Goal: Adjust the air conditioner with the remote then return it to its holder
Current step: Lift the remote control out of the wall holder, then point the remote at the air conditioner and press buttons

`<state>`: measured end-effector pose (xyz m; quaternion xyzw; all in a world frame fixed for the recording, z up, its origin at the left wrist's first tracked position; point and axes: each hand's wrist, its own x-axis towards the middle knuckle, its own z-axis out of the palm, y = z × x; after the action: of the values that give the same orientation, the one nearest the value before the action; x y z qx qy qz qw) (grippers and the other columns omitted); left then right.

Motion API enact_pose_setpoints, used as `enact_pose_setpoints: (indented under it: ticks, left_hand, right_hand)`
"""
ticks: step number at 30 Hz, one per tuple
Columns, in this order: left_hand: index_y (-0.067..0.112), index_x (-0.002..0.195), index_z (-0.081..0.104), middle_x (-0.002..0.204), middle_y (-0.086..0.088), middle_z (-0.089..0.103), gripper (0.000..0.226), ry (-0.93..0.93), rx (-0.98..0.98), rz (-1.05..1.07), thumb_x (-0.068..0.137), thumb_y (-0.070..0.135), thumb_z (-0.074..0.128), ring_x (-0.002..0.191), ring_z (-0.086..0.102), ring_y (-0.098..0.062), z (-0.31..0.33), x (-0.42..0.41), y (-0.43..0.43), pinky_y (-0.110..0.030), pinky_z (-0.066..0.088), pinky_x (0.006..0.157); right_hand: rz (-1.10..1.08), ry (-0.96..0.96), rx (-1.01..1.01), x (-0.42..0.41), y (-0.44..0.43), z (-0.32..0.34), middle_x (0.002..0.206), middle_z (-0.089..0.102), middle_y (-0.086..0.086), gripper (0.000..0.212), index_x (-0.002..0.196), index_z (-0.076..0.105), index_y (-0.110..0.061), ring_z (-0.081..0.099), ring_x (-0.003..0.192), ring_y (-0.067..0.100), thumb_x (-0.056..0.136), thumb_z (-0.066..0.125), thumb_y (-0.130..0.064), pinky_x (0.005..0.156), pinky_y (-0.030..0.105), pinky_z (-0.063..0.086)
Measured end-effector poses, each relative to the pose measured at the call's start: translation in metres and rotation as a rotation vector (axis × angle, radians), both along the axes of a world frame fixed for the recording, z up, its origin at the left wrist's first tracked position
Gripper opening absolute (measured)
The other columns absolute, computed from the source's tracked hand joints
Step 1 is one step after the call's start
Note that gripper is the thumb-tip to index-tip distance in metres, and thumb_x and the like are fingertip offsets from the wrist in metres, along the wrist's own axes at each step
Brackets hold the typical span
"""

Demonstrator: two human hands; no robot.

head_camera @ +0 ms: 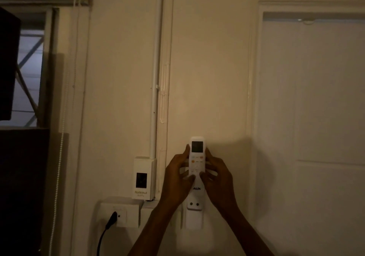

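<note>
Fingers (186, 177) of left hand (177, 178) and right hand (217, 176) clamped on both long edges of the remote (196, 163), upright against the wall. Its lower end sits at the white wall holder (194, 214); whether seated, cannot tell. Switch box (143, 178) just left.

A: How many remotes?
B: One slim white plastic remote (196, 161) with a dark screen, and two bare hands: left hand (177, 178), right hand (217, 178).
A: On the wall?
B: One white wall holder (194, 216), one white breaker box (143, 178), one white socket plate (122, 214), one black plug (113, 219).
</note>
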<state>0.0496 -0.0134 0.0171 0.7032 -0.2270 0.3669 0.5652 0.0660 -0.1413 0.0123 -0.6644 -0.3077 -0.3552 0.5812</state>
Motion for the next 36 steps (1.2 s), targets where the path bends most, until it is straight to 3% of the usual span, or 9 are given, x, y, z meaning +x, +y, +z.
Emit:
enact_pose_setpoints:
  ticks: [3,8,13,20,26,36]
  left_hand:
    - [0.041,0.13,0.037,0.118,-0.004,0.055,0.078,-0.021,-0.005,0.009,0.076,-0.009,0.065,0.11,0.056,-0.014,0.008,-0.008,0.0,-0.025,0.058,0.08]
    - [0.035,0.131,0.036,0.121,-0.005,0.054,0.077,-0.044,-0.001,-0.003,0.075,-0.01,0.065,0.11,0.055,-0.01,0.019,-0.022,0.002,-0.014,0.054,0.075]
    - [0.024,0.14,0.033,0.116,0.007,0.053,0.08,-0.053,0.041,-0.006,0.075,-0.01,0.066,0.105,0.057,-0.008,0.035,-0.038,0.004,-0.014,0.055,0.074]
    - [0.023,0.142,0.032,0.123,0.001,0.051,0.083,-0.078,0.07,0.019,0.074,-0.01,0.068,0.108,0.057,-0.014,0.059,-0.067,0.004,-0.017,0.056,0.077]
    - [0.023,0.141,0.034,0.121,0.007,0.048,0.081,-0.074,0.087,0.09,0.074,-0.006,0.069,0.098,0.056,-0.005,0.075,-0.115,-0.001,-0.005,0.051,0.07]
    - [0.025,0.14,0.035,0.115,0.003,0.054,0.08,-0.061,0.098,0.181,0.075,-0.005,0.069,0.093,0.057,0.001,0.094,-0.226,-0.029,-0.003,0.05,0.067]
  right_hand:
    - [-0.037,-0.046,-0.024,-0.005,0.0,0.01,0.111,0.059,0.0,0.043,0.108,0.051,-0.037,0.061,0.098,0.005,0.082,0.065,-0.006,0.074,0.009,0.051]
    - [-0.04,-0.097,-0.058,-0.014,-0.002,0.021,0.113,0.06,0.002,0.042,0.117,0.051,-0.027,0.063,0.098,0.008,0.081,0.067,-0.012,0.074,0.012,0.053]
    - [-0.072,-0.142,-0.089,-0.022,-0.005,0.03,0.117,0.061,0.008,0.046,0.123,0.052,-0.013,0.063,0.1,0.012,0.08,0.068,-0.014,0.072,0.006,0.05]
    - [-0.061,-0.204,-0.124,-0.048,-0.007,0.055,0.12,0.059,0.014,0.056,0.128,0.047,-0.004,0.061,0.105,0.019,0.078,0.07,-0.013,0.075,0.005,0.049]
    - [-0.066,-0.201,-0.153,-0.09,-0.009,0.072,0.123,0.057,0.014,0.057,0.13,0.045,-0.007,0.06,0.109,0.022,0.079,0.069,-0.014,0.074,0.002,0.048]
    - [0.029,-0.158,-0.111,-0.199,-0.034,0.09,0.121,0.056,0.009,0.062,0.136,0.04,-0.016,0.056,0.108,0.016,0.08,0.065,-0.004,0.071,0.001,0.047]
